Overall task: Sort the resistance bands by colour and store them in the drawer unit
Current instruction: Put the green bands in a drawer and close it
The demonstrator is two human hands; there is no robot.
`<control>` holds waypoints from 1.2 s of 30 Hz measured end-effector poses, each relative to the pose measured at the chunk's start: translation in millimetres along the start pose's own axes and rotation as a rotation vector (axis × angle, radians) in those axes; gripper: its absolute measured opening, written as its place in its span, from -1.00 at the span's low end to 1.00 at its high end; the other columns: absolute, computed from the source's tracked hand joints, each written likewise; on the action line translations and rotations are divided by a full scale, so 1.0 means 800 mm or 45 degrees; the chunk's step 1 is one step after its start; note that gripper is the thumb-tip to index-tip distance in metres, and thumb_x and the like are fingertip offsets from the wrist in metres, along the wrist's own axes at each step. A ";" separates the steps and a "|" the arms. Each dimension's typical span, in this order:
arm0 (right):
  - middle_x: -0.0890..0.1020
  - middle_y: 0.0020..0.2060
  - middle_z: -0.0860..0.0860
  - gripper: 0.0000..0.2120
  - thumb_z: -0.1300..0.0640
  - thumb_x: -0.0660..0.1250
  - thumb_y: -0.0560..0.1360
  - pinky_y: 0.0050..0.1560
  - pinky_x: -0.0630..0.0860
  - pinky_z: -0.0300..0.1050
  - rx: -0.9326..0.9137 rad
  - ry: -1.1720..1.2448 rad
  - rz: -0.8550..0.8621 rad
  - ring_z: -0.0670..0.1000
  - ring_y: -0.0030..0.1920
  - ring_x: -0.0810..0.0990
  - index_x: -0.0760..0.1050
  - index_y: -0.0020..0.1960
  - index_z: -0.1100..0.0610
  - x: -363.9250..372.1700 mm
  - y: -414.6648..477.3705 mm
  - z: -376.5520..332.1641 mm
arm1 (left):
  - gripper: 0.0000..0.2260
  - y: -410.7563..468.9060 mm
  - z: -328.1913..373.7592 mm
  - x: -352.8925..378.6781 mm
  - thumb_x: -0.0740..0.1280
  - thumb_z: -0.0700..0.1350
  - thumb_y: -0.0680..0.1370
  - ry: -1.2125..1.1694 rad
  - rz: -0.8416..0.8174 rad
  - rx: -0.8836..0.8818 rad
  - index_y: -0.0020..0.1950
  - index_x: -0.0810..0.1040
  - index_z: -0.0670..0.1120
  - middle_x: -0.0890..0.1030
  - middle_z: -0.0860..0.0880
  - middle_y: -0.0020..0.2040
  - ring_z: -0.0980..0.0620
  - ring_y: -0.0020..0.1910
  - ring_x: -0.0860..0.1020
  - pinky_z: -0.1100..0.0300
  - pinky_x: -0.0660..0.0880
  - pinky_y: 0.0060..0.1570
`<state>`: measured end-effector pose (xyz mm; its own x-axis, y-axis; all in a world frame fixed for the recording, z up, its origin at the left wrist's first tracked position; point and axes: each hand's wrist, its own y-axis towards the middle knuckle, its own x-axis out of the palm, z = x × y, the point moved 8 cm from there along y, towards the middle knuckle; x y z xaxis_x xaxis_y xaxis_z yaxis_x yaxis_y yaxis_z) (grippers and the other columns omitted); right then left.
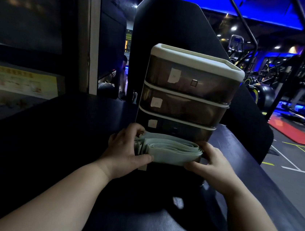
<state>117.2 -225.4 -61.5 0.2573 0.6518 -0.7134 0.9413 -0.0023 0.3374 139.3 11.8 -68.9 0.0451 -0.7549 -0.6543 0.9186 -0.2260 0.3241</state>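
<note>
The folded bundle of pale green resistance bands [170,151] is judged light, soft and prone to springing open, so it is best held at both ends. The left hand [125,150] grips its left end and the right hand [212,164] pinches its right end. The bundle is held just in front of the drawer unit [188,93] on the dark bench [70,125], and the unit's three visible drawers stand closed, blocking entry.

Nothing here can be read. The drawer unit [188,93] carries small white paper slips on its drawer fronts: the top label [174,75], second label [156,102] and third label [152,123] each show a faint mark too blurred to make out. The yellow poster [18,81] at the left has a reddish heading, also illegible.
</note>
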 end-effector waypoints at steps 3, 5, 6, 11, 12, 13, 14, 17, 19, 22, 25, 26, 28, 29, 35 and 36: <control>0.43 -0.07 -0.18 -0.22 -0.45 0.13 0.05 0.38 0.23 0.03 0.027 -0.174 0.006 -0.09 0.19 0.35 0.44 0.21 -0.20 -0.005 -0.009 -0.013 | -0.27 0.002 -0.002 0.001 0.18 0.39 0.10 0.070 -0.007 -0.023 0.23 0.24 0.20 0.28 0.14 0.15 0.06 0.15 0.15 0.15 0.18 0.11; 0.42 -0.04 -0.13 -0.16 -0.46 0.07 0.07 0.41 0.18 0.05 0.031 -0.235 0.015 -0.05 0.25 0.35 0.43 0.27 -0.14 -0.006 -0.010 -0.017 | -0.28 0.005 -0.003 0.001 0.16 0.40 0.10 0.126 -0.001 -0.021 0.22 0.26 0.19 0.31 0.11 0.15 0.02 0.17 0.19 0.14 0.15 0.11; 0.42 -0.03 -0.12 -0.16 -0.47 0.04 0.09 0.41 0.15 0.06 0.030 -0.269 0.014 -0.04 0.27 0.34 0.43 0.27 -0.13 -0.004 -0.009 -0.016 | -0.29 0.006 -0.003 0.001 0.15 0.40 0.11 0.153 0.012 -0.010 0.22 0.27 0.19 0.33 0.10 0.16 -0.01 0.20 0.22 0.15 0.14 0.11; 0.49 -0.02 -0.12 -0.34 -0.47 0.03 0.11 0.40 0.11 0.12 0.051 -0.338 0.069 -0.07 0.25 0.38 0.33 0.07 -0.12 -0.002 -0.005 -0.010 | -0.27 0.006 0.012 -0.002 0.03 0.43 0.13 0.325 0.065 0.100 0.22 0.32 0.13 0.31 0.16 0.08 0.11 0.22 0.22 0.14 0.04 0.24; 0.50 -0.02 -0.12 -0.35 -0.47 0.04 0.10 0.39 0.11 0.12 0.058 -0.338 0.071 -0.07 0.24 0.39 0.32 0.06 -0.12 -0.002 -0.005 -0.010 | -0.26 0.005 0.015 -0.004 0.01 0.44 0.14 0.345 0.076 0.110 0.23 0.32 0.12 0.30 0.17 0.07 0.15 0.17 0.19 0.13 0.03 0.28; 0.50 -0.02 -0.13 -0.34 -0.46 0.03 0.10 0.40 0.11 0.13 0.062 -0.343 0.065 -0.08 0.24 0.39 0.34 0.06 -0.11 -0.002 -0.004 -0.010 | -0.25 0.003 0.018 -0.004 -0.01 0.44 0.13 0.369 0.082 0.112 0.23 0.33 0.13 0.28 0.17 0.06 0.20 0.10 0.14 0.11 0.02 0.32; 0.49 -0.03 -0.15 -0.32 -0.46 0.02 0.10 0.40 0.09 0.13 0.064 -0.359 0.056 -0.08 0.24 0.38 0.35 0.08 -0.11 -0.003 -0.005 -0.011 | -0.24 0.003 0.017 -0.003 -0.04 0.44 0.13 0.399 0.072 0.105 0.23 0.34 0.14 0.28 0.16 0.06 0.23 0.04 0.08 0.09 0.02 0.34; 0.47 -0.04 -0.16 -0.27 -0.46 0.00 0.11 0.43 0.01 0.15 0.065 -0.456 0.041 -0.08 0.29 0.35 0.41 0.12 -0.08 -0.002 -0.006 -0.014 | -0.26 0.007 0.011 0.002 -0.07 0.44 0.16 0.464 0.071 0.124 0.23 0.42 0.18 0.35 0.16 0.21 0.16 0.26 0.09 0.06 0.00 0.35; 0.47 -0.06 -0.17 -0.27 -0.47 -0.01 0.13 0.45 -0.07 0.18 0.056 -0.513 0.052 -0.09 0.31 0.34 0.43 0.12 -0.08 -0.001 -0.007 -0.016 | -0.28 0.010 0.006 0.000 -0.03 0.44 0.17 0.421 0.114 0.112 0.20 0.49 0.18 0.31 0.17 0.21 0.08 0.31 0.14 0.10 0.00 0.32; 0.44 -0.18 -0.19 -0.28 -0.49 -0.05 0.13 0.46 -0.13 0.24 0.064 -0.564 0.072 -0.07 0.30 0.33 0.48 0.07 -0.11 -0.006 -0.011 -0.024 | -0.27 0.010 0.001 0.001 0.01 0.44 0.14 0.349 0.114 0.039 0.19 0.48 0.17 0.24 0.18 0.14 0.06 0.31 0.17 0.12 0.05 0.30; 0.39 -0.17 -0.16 -0.26 -0.52 -0.08 0.16 0.44 -0.10 0.29 0.081 -0.707 0.115 -0.01 0.28 0.28 0.58 0.04 -0.16 -0.014 -0.015 -0.031 | -0.44 0.010 -0.003 -0.002 0.20 0.37 0.17 0.191 0.138 -0.062 0.09 0.35 0.16 0.23 0.16 0.12 0.02 0.30 0.21 0.09 0.16 0.27; 0.39 -0.13 -0.14 -0.30 -0.52 -0.04 0.21 0.44 -0.10 0.30 0.095 -0.712 0.137 0.00 0.29 0.26 0.60 0.05 -0.18 -0.017 -0.015 -0.032 | -0.52 0.011 -0.004 -0.004 0.32 0.30 0.24 0.139 0.163 -0.075 0.06 0.31 0.15 0.25 0.14 0.11 0.00 0.29 0.24 0.07 0.20 0.25; 0.41 -0.08 -0.11 -0.41 -0.52 0.07 0.31 0.45 -0.10 0.29 0.154 -0.687 0.170 0.02 0.30 0.23 0.61 0.05 -0.20 -0.017 -0.016 -0.028 | -0.62 0.011 -0.002 -0.007 0.44 0.13 0.34 0.117 0.196 -0.058 0.00 0.31 0.13 0.28 0.11 0.09 -0.02 0.25 0.28 0.07 0.26 0.20; 0.41 -0.07 -0.09 -0.43 -0.52 0.11 0.32 0.45 -0.06 0.27 0.197 -0.674 0.183 0.04 0.30 0.24 0.61 0.04 -0.19 -0.017 -0.016 -0.024 | -0.66 0.011 -0.002 -0.006 0.43 0.12 0.35 0.117 0.197 -0.040 -0.03 0.34 0.13 0.29 0.10 0.09 -0.02 0.23 0.29 0.07 0.27 0.19; 0.38 -0.07 -0.06 -0.43 -0.47 0.24 0.25 0.16 0.32 0.11 0.439 -0.409 0.254 0.12 0.23 0.35 0.44 -0.01 -0.04 -0.017 -0.015 -0.004 | -0.63 0.013 -0.006 -0.001 0.23 0.38 0.15 -0.067 0.147 0.021 -0.17 0.38 0.22 0.39 0.12 0.04 0.04 0.18 0.36 0.10 0.35 0.18; 0.39 -0.06 -0.05 -0.47 -0.44 0.28 0.26 0.14 0.33 0.09 0.437 -0.384 0.258 0.11 0.22 0.35 0.44 -0.02 -0.05 -0.016 -0.014 -0.003 | -0.63 0.013 -0.006 0.000 0.22 0.38 0.14 -0.072 0.137 0.032 -0.17 0.39 0.23 0.39 0.15 0.04 0.07 0.17 0.35 0.13 0.33 0.17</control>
<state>102.5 -232.0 -54.5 0.4463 0.3642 -0.8174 0.8704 -0.3888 0.3021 151.1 12.9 -68.7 0.1203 -0.8091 -0.5752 0.8996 -0.1562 0.4078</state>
